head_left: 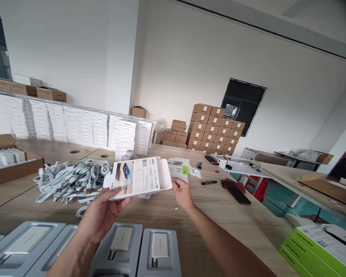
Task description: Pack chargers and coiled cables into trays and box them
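A printed white packaging box (144, 175) is held up over the wooden table, tilted, its right end standing open. My left hand (105, 209) grips its left end, with the thumb on the printed face and fingers underneath. At the open right end, my right hand (183, 192) has its fingers pinched at the box's edge. Below the hands sit grey trays (174, 246), each bearing a white plug charger (160, 245). To the left of the box lies a heap of white cables (72, 181) with orange-tipped connectors.
A cardboard carton (14, 169) of small white items stands at left. White boxes (75, 123) are stacked along the back. Papers (178, 167), a black marker (209, 182) and a dark phone (238, 192) lie on the right. Green-sided boxes (308, 250) are stacked at lower right.
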The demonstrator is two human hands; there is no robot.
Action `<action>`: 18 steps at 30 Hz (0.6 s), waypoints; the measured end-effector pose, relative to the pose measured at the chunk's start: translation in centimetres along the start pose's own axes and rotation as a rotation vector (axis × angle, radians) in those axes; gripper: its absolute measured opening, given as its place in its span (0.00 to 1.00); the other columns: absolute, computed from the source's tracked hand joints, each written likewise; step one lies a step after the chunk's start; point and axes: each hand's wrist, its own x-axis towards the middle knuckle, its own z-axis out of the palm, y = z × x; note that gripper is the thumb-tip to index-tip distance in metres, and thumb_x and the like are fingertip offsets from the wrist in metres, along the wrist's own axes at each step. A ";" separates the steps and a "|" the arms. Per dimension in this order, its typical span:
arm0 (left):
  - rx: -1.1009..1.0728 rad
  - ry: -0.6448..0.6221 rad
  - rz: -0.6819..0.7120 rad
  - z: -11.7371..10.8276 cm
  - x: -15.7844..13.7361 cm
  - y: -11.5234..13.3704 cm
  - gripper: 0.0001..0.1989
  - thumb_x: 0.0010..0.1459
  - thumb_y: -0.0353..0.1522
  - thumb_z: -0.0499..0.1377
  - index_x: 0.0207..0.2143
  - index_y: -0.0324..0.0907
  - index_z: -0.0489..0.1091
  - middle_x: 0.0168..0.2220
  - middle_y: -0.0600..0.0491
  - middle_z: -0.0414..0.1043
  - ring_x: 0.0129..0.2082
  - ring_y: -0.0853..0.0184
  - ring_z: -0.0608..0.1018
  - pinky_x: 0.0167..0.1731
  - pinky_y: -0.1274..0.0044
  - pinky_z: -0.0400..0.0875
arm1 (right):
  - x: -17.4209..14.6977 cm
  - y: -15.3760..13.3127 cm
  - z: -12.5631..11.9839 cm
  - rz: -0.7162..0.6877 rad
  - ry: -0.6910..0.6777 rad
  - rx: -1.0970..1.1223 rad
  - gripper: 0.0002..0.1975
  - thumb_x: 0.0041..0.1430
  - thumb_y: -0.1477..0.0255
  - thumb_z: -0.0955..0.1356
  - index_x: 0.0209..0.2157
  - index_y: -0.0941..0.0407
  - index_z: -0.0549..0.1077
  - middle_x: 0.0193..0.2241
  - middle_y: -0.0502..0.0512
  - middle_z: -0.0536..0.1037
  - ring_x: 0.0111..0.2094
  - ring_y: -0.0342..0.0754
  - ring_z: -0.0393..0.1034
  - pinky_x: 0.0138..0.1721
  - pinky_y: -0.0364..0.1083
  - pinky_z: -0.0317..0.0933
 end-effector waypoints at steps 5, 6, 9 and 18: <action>0.188 0.021 -0.007 0.2 0.1 -1.5 0.05 0.57 0.23 0.61 0.32 0.38 0.75 0.38 0.50 0.78 0.34 0.67 0.80 0.31 0.74 0.83 | -4.8 0.4 -6.1 0.176 0.165 0.212 0.17 0.57 0.60 0.68 0.43 0.57 0.75 0.34 0.57 0.82 0.31 0.50 0.74 0.25 0.44 0.65; 0.224 0.034 -0.021 0.2 0.1 -1.8 0.04 0.57 0.23 0.61 0.32 0.38 0.75 0.38 0.50 0.78 0.34 0.67 0.80 0.31 0.74 0.83 | -5.6 0.5 -7.1 0.198 0.205 0.243 0.17 0.56 0.60 0.69 0.42 0.56 0.75 0.34 0.57 0.82 0.32 0.50 0.75 0.27 0.44 0.66; 0.308 0.041 -0.077 0.5 0.0 -2.6 0.05 0.57 0.25 0.61 0.37 0.39 0.76 0.41 0.49 0.78 0.35 0.66 0.80 0.30 0.73 0.83 | -7.1 0.1 -9.1 0.225 0.321 0.319 0.13 0.55 0.61 0.71 0.38 0.55 0.76 0.37 0.56 0.81 0.36 0.50 0.75 0.37 0.48 0.70; 0.246 -0.033 -0.378 2.0 -0.6 -4.3 0.14 0.60 0.23 0.58 0.48 0.39 0.72 0.40 0.46 0.81 0.32 0.65 0.83 0.27 0.75 0.82 | -8.3 -5.9 -9.1 -0.095 -0.101 0.104 0.14 0.66 0.66 0.63 0.48 0.46 0.77 0.62 0.49 0.64 0.66 0.53 0.49 0.65 0.56 0.45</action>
